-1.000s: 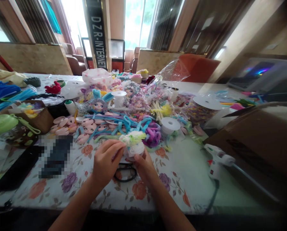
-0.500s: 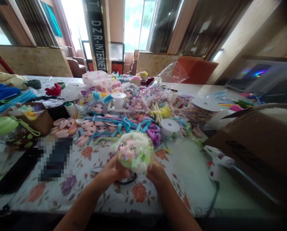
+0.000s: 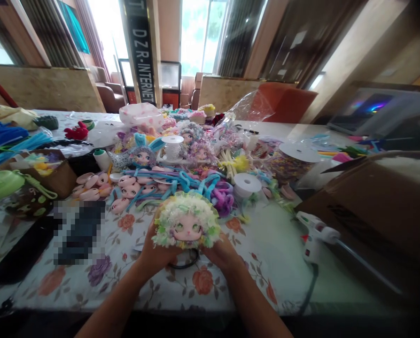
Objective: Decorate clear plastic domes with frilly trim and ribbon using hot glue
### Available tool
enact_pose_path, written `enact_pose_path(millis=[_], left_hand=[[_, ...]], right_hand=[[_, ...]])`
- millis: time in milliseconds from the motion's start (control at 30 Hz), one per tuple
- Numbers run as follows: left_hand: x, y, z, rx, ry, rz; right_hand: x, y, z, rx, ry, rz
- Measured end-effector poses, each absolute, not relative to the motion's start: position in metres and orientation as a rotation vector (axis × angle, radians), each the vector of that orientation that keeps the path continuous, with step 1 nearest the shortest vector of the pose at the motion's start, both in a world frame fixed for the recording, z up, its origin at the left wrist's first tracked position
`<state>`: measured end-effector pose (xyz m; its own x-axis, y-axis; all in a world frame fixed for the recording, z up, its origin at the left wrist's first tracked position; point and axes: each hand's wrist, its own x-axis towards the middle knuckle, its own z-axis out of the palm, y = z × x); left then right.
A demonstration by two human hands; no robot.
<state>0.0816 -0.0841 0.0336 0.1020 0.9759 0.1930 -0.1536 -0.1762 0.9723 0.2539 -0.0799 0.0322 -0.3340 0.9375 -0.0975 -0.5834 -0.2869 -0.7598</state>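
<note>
Over the floral surface (image 3: 150,293), a curly-haired doll head (image 3: 187,224) is held midway between left hand (image 3: 156,249) and right hand (image 3: 222,253), its face toward the near edge.

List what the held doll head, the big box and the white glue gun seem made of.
Doll head: pale, even face, probably smooth plastic or vinyl; hair fluffy, curled, perhaps yarn.
Box: matt brown with a dark-printed wall, so likely cardboard.
Glue gun: white, smooth, moulded body, probably hard plastic.
</note>
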Motion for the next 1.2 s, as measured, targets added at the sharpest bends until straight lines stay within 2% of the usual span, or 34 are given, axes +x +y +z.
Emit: enact_pose_path(millis=[133,367,633,767,867,1067,1200], left_hand=[[0.084,-0.076,0.035,1.447,1.062,1.464],[0.085,-0.072,0.029,1.369,1.148,1.484],[0.077,-0.067,0.022,1.534,1.117,1.370],[0.074,-0.069,0.033,1.449,0.913,1.195],[0.075,-0.069,0.043,1.377,0.769,1.230],[0.078,-0.070,0.047,1.288,0.881,1.183],[0.070,-0.069,0.045,1.329,0.860,1.171]], right_hand=[[0.253,-0.077,0.021,-0.647,-0.785,1.792],[0.257,-0.077,0.022,-0.706,-1.061,1.563],[0.255,-0.068,0.019,-0.865,-1.175,1.288],[0.256,-0.067,0.012,-0.999,-1.152,1.130],[0.256,-0.067,0.008,-1.044,-1.174,1.025],[0.257,-0.069,0.010,-0.973,-1.200,1.015],[0.257,-0.068,0.014,-0.956,-1.153,1.127]])
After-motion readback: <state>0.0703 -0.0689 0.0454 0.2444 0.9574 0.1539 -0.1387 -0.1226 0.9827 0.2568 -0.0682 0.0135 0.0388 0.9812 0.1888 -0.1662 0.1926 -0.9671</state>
